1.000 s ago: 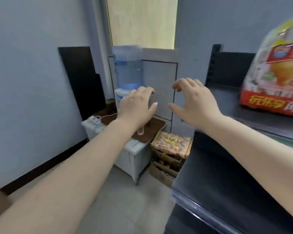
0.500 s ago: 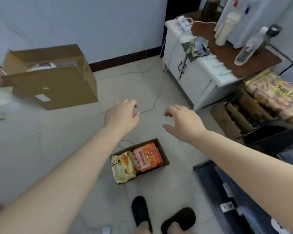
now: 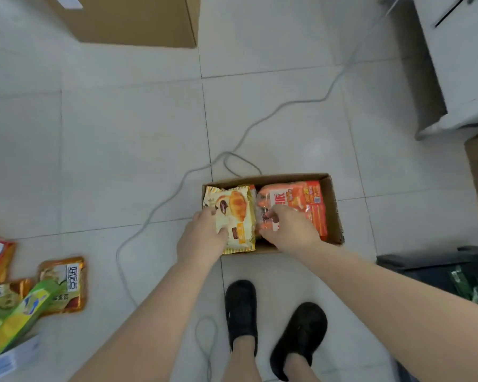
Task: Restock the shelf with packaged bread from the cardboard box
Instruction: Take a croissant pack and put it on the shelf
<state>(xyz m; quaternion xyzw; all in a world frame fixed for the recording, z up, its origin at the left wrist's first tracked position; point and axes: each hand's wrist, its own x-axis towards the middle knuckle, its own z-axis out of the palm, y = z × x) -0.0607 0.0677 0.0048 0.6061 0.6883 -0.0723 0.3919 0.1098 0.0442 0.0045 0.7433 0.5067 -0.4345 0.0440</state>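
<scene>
Bread (image 3: 233, 216), two packs left in box (image 3: 332, 205): we have dropped from shelf height; left hand (image 3: 202, 241) pinches the yellow pack, right hand (image 3: 287, 230) curls onto orange pack (image 3: 307, 202). Pickup imminent.

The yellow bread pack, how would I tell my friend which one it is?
Find the small open cardboard box on the tiled floor, just ahead of the black shoes. Two packs lie inside, side by side. The yellow bread pack is under the left hand, pale yellow with a croissant picture, unlike the orange-red pack beside it.
</scene>
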